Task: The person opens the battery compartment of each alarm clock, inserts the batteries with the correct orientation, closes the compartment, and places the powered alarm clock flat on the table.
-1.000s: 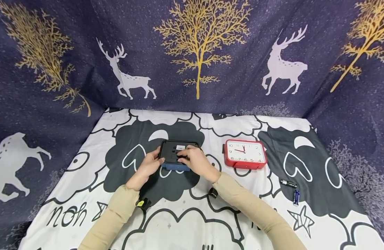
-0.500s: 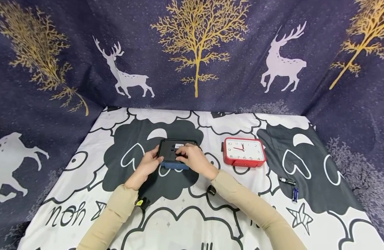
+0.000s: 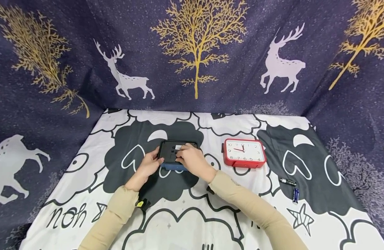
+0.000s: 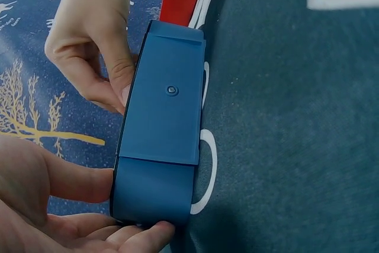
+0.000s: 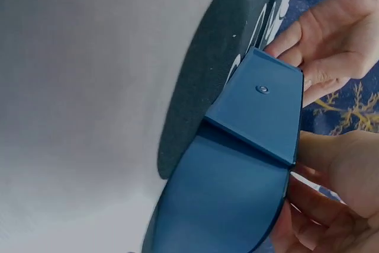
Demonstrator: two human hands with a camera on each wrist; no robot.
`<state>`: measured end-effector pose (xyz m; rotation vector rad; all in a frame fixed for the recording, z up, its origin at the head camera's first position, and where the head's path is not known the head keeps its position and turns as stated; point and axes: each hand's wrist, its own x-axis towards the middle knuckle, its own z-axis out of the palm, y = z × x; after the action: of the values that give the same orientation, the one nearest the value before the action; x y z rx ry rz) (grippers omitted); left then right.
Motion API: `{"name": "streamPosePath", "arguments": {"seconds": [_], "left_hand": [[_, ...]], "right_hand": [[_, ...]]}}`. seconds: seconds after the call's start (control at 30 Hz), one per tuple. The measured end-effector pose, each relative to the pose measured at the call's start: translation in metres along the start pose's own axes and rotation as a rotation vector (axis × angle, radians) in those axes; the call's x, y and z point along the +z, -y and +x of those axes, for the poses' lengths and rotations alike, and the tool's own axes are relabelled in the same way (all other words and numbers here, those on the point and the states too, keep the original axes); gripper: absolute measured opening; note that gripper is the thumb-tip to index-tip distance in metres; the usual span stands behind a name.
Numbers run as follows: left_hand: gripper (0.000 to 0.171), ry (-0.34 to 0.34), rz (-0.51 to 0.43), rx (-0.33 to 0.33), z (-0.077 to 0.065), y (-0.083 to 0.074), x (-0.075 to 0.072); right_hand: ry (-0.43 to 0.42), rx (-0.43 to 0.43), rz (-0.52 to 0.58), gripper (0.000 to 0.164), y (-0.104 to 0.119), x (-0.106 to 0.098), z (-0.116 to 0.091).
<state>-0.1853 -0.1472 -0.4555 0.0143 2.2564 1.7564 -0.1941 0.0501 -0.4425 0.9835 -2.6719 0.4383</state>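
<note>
A blue alarm clock lies face down with its black back turned up; small dark knobs and a white label show on that back, and its dial is hidden. My left hand grips the clock's left end, thumb on the back's edge and fingers around the side. Curled thumb and fingers of my right hand work at the right half of the back, beside the label. I cannot tell whether they pinch a part there. In the right wrist view, the blue underside shows a screw.
A red alarm clock with a white dial lies face up to the right. Farther right are a black battery and a blue battery. The patterned cloth covers the table, and a dark curtain hangs behind.
My right hand's fingers have shifted slightly up the clock's back toward the label. My left hand keeps its grip, and the blue clock stays in place.
</note>
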Motion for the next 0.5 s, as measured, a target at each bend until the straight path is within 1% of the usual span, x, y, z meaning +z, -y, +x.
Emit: {"name": "streamPosePath", "arguments": {"seconds": [0.17, 0.27, 0.37, 0.5], "left_hand": [[0.061, 0.002, -0.004, 0.001, -0.0005, -0.0027, 0.0012], [0.062, 0.004, -0.008, -0.003, -0.0004, -0.0048, 0.0024], [0.062, 0.007, 0.002, -0.004, -0.0008, -0.0049, 0.0023], [0.062, 0.003, 0.017, -0.009, -0.0021, -0.0046, 0.0011]], "right_hand": [[-0.009, -0.087, -0.231, 0.011, 0.0042, -0.0002, 0.0017], [-0.014, -0.118, -0.333, 0.010, 0.0060, -0.0012, 0.0016], [-0.010, -0.126, -0.378, 0.008, 0.0082, -0.0013, 0.0009], [0.010, -0.144, -0.394, 0.010, 0.0097, -0.0013, 0.0010]]}}
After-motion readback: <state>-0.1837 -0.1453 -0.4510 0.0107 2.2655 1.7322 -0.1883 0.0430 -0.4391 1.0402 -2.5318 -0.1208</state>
